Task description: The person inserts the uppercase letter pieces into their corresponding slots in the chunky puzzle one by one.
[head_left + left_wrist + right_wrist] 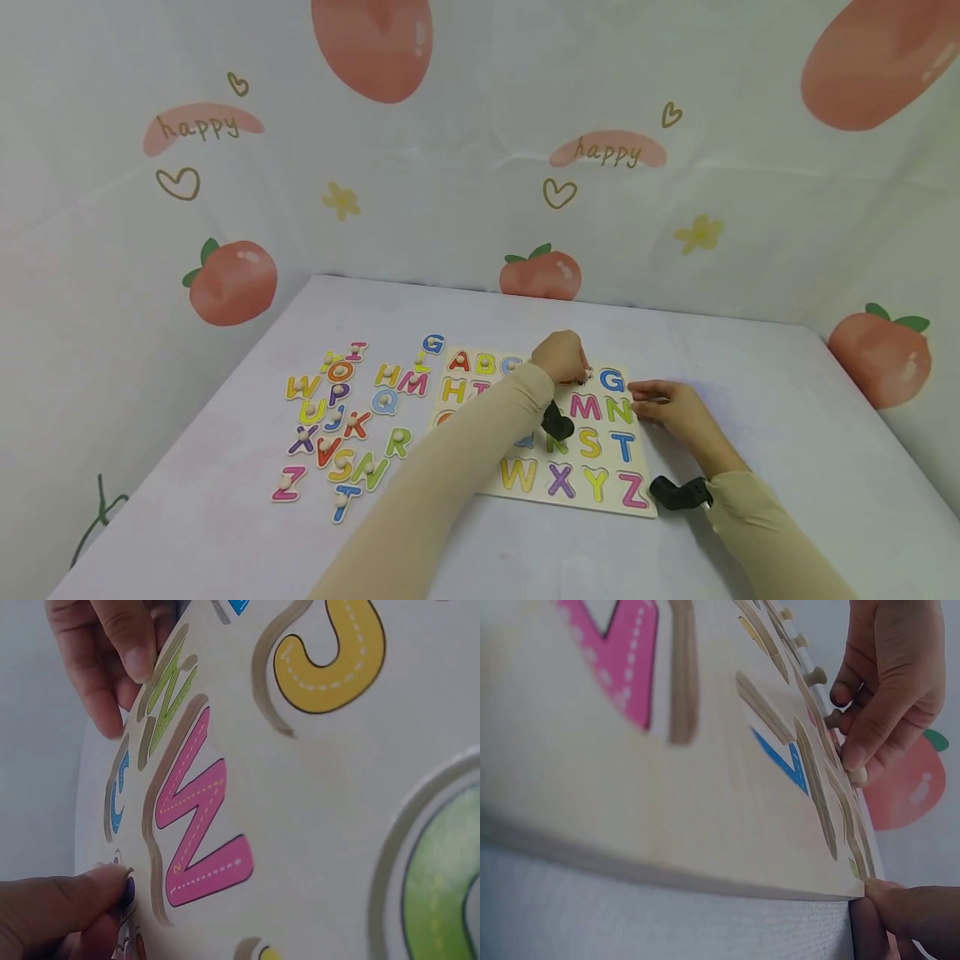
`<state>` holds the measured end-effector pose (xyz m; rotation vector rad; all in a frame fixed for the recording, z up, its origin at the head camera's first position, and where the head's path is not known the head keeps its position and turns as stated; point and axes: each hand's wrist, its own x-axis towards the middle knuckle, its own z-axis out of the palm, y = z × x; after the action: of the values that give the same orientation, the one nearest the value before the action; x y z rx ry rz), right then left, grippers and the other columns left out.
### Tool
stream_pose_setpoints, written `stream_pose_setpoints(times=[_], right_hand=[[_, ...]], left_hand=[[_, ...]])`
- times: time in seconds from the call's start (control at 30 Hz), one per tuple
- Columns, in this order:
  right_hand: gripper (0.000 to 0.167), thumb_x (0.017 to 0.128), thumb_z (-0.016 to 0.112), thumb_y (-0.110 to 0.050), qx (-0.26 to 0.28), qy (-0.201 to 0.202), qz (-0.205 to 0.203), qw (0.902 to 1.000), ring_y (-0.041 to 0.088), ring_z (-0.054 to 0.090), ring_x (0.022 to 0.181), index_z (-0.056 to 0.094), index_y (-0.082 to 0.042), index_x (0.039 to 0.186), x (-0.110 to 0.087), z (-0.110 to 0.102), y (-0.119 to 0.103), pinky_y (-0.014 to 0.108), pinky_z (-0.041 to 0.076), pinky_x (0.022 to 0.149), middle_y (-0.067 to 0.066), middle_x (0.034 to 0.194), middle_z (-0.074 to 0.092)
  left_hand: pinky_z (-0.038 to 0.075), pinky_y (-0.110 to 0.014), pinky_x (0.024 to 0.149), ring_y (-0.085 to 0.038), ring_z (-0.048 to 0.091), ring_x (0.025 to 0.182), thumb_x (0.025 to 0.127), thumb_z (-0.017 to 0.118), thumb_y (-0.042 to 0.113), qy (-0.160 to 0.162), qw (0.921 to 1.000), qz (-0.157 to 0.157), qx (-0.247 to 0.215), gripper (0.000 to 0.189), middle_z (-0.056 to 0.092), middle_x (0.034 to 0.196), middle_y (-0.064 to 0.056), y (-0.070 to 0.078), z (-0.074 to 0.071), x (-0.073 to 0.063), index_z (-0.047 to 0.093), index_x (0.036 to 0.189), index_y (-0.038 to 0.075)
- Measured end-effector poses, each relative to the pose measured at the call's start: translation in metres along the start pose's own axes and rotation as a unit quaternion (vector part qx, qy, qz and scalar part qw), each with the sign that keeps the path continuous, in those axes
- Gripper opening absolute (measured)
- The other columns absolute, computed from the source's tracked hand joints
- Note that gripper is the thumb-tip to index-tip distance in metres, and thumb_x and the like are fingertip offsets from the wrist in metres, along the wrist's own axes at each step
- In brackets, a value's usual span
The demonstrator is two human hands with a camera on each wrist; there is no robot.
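Observation:
A wooden alphabet puzzle board lies on the table with printed letter recesses. My left hand is at its far edge, left of the blue G recess, pinching a small wooden knob between thumb and finger. Purple shows on the letter piece below that knob; most of it is hidden by the fingers. With thumb and fingers at the board's right edge, my right hand holds the board beside the G and N recesses. Knobbed pieces A, B and C sit in the top row.
Left of the board lie several loose knobbed letters, among them a blue G, a red K and a pink Z. My left forearm crosses over the board and covers part of it. A printed cloth backdrop stands behind.

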<state>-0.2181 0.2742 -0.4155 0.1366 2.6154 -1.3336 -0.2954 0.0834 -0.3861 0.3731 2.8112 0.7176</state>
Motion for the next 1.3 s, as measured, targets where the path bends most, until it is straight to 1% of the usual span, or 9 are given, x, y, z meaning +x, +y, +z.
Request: stream_pose_setpoints(times=[0.2,0.4,0.53,0.67,0.8,1.0,1.13,1.27,1.3], right_hand=[[0.043,0.091,0.067,-0.018,0.003,0.002,-0.003,1.0000,0.009,0.057,0.084,0.058,0.004,0.128,0.000,0.000,0.000,0.018,0.049,0.069,0.018,0.115,0.066],[0.043,0.091,0.067,-0.015,0.007,0.005,-0.001,1.0000,0.008,0.058,0.083,0.057,0.005,0.128,-0.002,0.001,-0.001,0.018,0.050,0.068,0.017,0.111,0.067],[0.043,0.091,0.067,-0.014,0.012,0.004,0.005,0.9999,0.007,0.059,0.082,0.057,0.005,0.128,-0.002,0.001,-0.002,0.018,0.050,0.068,0.015,0.110,0.067],[0.043,0.091,0.067,-0.015,0.005,0.005,0.003,1.0000,0.009,0.058,0.083,0.057,0.005,0.128,-0.002,0.001,-0.001,0.019,0.050,0.068,0.016,0.111,0.067],[0.043,0.091,0.067,-0.018,-0.008,0.006,-0.001,0.9999,0.011,0.057,0.084,0.058,0.004,0.127,-0.002,0.000,-0.001,0.020,0.048,0.068,0.017,0.113,0.067],[0.042,0.091,0.066,-0.017,-0.014,0.009,0.003,0.9999,0.014,0.057,0.086,0.058,0.003,0.127,-0.005,-0.001,0.001,0.022,0.047,0.069,0.018,0.114,0.065],[0.042,0.092,0.066,-0.020,-0.011,0.010,0.014,0.9998,0.018,0.057,0.091,0.058,0.000,0.129,-0.004,0.000,0.000,0.022,0.047,0.071,0.018,0.118,0.064],[0.043,0.092,0.066,-0.021,-0.007,0.013,0.017,0.9997,0.019,0.057,0.093,0.058,-0.001,0.129,-0.003,0.002,-0.001,0.021,0.047,0.072,0.018,0.120,0.063],[0.043,0.092,0.067,-0.021,-0.006,0.014,0.017,0.9997,0.019,0.057,0.093,0.058,-0.001,0.129,-0.003,0.002,-0.001,0.021,0.047,0.072,0.018,0.119,0.063]], left_hand=[[0.040,-0.022,0.053,-0.010,0.052,0.063,0.077,0.081,0.019,-0.009,0.9999,-0.009,-0.002,0.016,0.061,0.069,0.006,-0.001,0.002,0.004,0.067,0.069,0.017],[0.041,-0.023,0.052,-0.010,0.053,0.060,0.076,0.082,0.018,-0.022,0.9993,-0.015,-0.027,0.016,0.061,0.067,0.005,-0.004,0.006,0.010,0.068,0.068,0.018],[0.043,-0.023,0.054,-0.011,0.055,0.061,0.075,0.083,0.018,-0.029,0.9984,-0.011,-0.046,0.014,0.063,0.068,0.005,-0.008,0.009,0.015,0.070,0.071,0.018],[0.043,-0.023,0.056,-0.011,0.054,0.066,0.075,0.083,0.019,-0.031,0.9966,0.004,-0.077,0.013,0.063,0.076,0.006,-0.014,0.008,0.017,0.072,0.079,0.018],[0.043,-0.022,0.058,-0.011,0.054,0.066,0.077,0.081,0.017,-0.041,0.9921,0.030,-0.115,0.015,0.063,0.080,0.003,-0.024,-0.006,0.010,0.074,0.090,0.014],[0.050,-0.025,0.068,-0.015,0.061,0.075,0.083,0.074,0.013,-0.065,0.9786,0.071,-0.182,0.025,0.068,0.087,-0.002,-0.044,-0.041,-0.017,0.071,0.107,0.005],[0.054,-0.031,0.075,-0.022,0.064,0.083,0.087,0.070,0.011,-0.075,0.9722,0.093,-0.201,0.028,0.068,0.090,-0.005,-0.065,-0.065,-0.035,0.068,0.113,0.002],[0.053,-0.042,0.084,-0.031,0.064,0.092,0.089,0.067,0.014,-0.078,0.9716,0.087,-0.206,0.029,0.067,0.092,-0.007,-0.089,-0.086,-0.057,0.065,0.116,0.002],[0.053,-0.043,0.085,-0.033,0.063,0.094,0.089,0.067,0.015,-0.077,0.9722,0.080,-0.207,0.029,0.067,0.094,-0.008,-0.095,-0.091,-0.063,0.065,0.116,0.003]])
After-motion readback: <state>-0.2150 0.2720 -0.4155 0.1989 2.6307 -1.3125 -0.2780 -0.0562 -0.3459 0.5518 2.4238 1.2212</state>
